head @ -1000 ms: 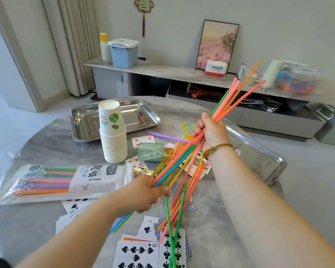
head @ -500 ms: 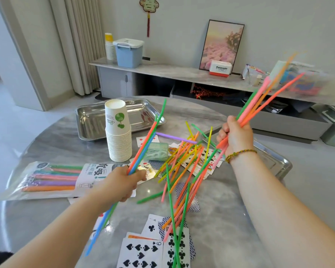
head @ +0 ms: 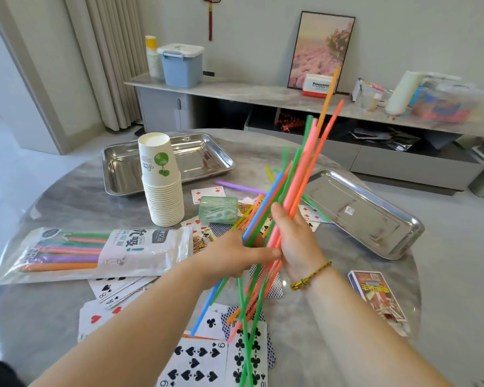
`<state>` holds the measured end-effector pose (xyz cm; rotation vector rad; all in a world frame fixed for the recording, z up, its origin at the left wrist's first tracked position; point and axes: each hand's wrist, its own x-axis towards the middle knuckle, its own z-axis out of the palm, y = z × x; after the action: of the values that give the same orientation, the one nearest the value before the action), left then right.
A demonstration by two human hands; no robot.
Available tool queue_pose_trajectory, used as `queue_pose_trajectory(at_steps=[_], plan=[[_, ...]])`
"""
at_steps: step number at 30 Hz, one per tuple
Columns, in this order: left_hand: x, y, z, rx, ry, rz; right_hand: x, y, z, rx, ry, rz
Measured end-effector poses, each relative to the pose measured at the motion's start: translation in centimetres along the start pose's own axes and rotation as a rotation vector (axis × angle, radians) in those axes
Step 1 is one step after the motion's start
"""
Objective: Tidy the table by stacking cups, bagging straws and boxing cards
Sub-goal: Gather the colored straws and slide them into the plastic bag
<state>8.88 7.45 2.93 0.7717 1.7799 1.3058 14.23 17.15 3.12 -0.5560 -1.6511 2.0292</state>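
Two handfuls, apart half a second ago, are now merging. Left hand (head: pixel 235 258) and right hand (head: pixel 294 238) are clamping fingers (head: pixel 263 252) round one bundle of straws (head: pixel 299 174), tilting above the counter (head: pixel 53 208). Bagging judged next; straw bag (head: pixel 95 252) is lying at left.

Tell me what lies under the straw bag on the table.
Playing cards poke out from under the near edge of the straw bag, an eight of spades among them. How many more lie beneath is hidden by the bag.

home living room: curtains (head: pixel 106 60), sideboard (head: pixel 263 93)
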Motion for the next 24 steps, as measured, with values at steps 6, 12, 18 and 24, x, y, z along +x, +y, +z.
queue_pose_trajectory(at_steps=[6, 12, 18, 24], plan=[[1.4, -0.2, 1.1, 0.054, -0.002, -0.013, -0.6, 0.2, -1.2, -0.019, -0.077, -0.06], [1.8, 1.5, 3.0, 0.099, -0.182, 0.131, -1.5, -1.5, -3.2, 0.08, -0.168, -0.122], [3.6, 3.3, 5.5, 0.112, -0.206, 0.144, -1.4, -4.5, -7.5, 0.203, -0.315, -0.152], [4.6, 3.2, 7.9, 0.16, -0.245, 0.13, -0.9, -5.5, -9.1, 0.298, -0.221, -0.225]])
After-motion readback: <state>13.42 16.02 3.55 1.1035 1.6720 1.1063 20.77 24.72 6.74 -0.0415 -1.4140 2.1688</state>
